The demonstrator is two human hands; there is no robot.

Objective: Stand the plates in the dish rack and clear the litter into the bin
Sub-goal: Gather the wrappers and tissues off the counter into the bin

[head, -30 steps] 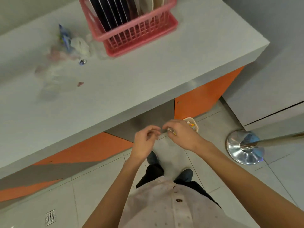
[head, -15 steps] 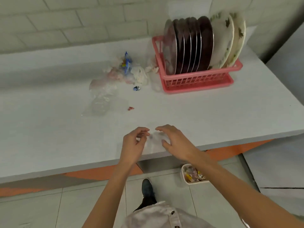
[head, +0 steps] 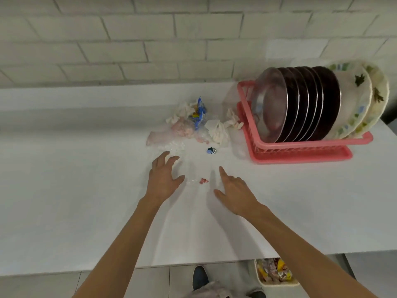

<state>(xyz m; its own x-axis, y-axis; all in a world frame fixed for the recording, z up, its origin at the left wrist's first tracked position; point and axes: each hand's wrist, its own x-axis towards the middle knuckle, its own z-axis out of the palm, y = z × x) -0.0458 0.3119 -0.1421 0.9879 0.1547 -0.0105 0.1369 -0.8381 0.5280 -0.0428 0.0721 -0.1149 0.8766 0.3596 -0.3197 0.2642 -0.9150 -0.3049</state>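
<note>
Stretching over the bench (head: 75,201) with left hand (head: 164,177) and right hand (head: 234,190) spread and empty, red scrap (head: 203,180) between them, litter heap (head: 193,123) just beyond at 12 o'clock. Likely light, soft and crinkly: better to scoop from the outer edges and squeeze together.

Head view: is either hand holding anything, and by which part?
Nothing is held: left hand and right hand are open, flanking the small red scrap.
</note>
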